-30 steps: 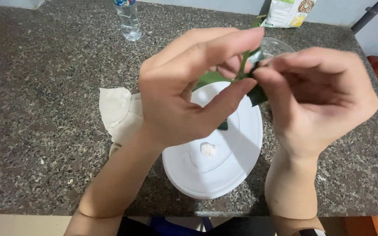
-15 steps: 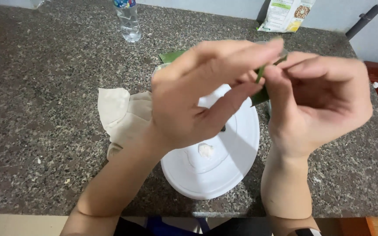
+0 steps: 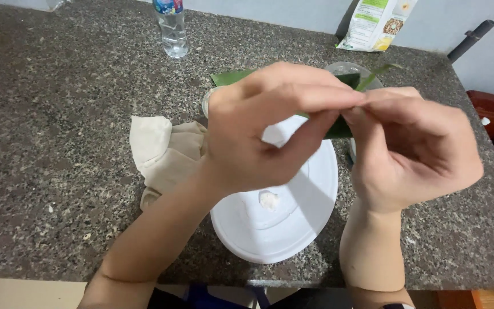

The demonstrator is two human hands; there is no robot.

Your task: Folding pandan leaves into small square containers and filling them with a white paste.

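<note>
My left hand [image 3: 270, 129] and my right hand [image 3: 415, 149] meet above a white round plate [image 3: 284, 220], fingertips pinched together on a green leaf [image 3: 338, 129] that they hold up between them. Most of the leaf is hidden behind my fingers; a dark green strip shows below them and a narrow tip pokes out at the upper right. A small white lump [image 3: 268, 200] lies on the plate. Another green leaf piece [image 3: 230, 77] lies flat on the counter behind my left hand.
The plate sits on a speckled granite counter [image 3: 58, 171] near its front edge. A crumpled beige cloth [image 3: 164, 154] lies left of the plate. A plastic water bottle [image 3: 171, 28] and a printed food bag [image 3: 375, 23] stand at the back. A clear round container [image 3: 344, 68] is partly hidden behind my hands.
Both hands have lifted slightly and moved away from me with the leaf, and the fingertips have closed tighter together. The plate and cloth stay put.
</note>
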